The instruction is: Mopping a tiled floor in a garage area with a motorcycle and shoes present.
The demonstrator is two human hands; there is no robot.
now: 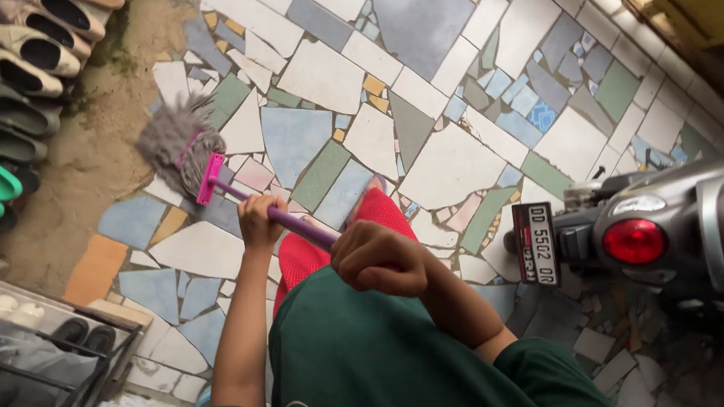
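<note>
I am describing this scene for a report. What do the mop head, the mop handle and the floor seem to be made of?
Mop head: grey yarn, probably cotton or synthetic; loose, fluffy strands.
Mop handle: purple, smooth and slightly glossy; plastic or coated metal, unclear which.
Floor: broken ceramic tile pieces set in grout; flat, irregular shapes, matte look.

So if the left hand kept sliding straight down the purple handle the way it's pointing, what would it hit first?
Probably the pink clamp at the end of the purple handle, just ahead of the left hand. Beyond it lies the grey mop head on the mosaic tile floor.
</note>
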